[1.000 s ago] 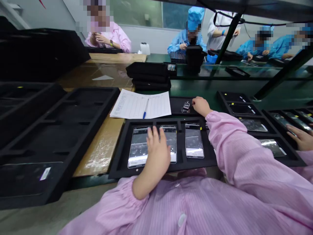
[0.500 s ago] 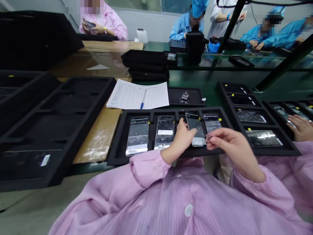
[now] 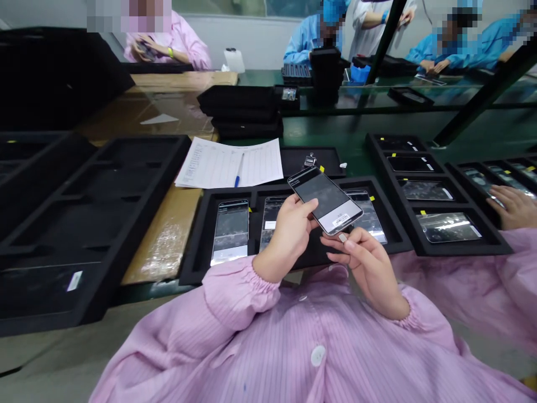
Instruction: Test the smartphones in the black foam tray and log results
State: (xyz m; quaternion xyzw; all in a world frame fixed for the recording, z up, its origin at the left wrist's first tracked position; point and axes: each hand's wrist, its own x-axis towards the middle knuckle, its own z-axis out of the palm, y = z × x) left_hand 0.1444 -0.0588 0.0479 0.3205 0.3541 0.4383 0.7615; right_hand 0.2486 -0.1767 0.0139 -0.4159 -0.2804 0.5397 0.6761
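My left hand is closed on a smartphone, its thumb over the screen's edge. The phone is tilted above a black foam tray, its screen lit, with a white label near the bottom. At the phone's lower edge, my right hand pinches a small pale piece, too small to name surely. Whether it touches the phone I cannot tell. Below lie a left phone, a second phone partly behind my left hand, and a right phone.
Paper forms with a blue pen lie behind the tray, beside a small black tray. More phone trays stand left and right. A neighbour's hand rests on phones at far right. Other people work across the bench.
My left hand has lifted the phone out of its tray slot and tilted it. My right hand has moved left and down to the phone's lower edge with the small piece.
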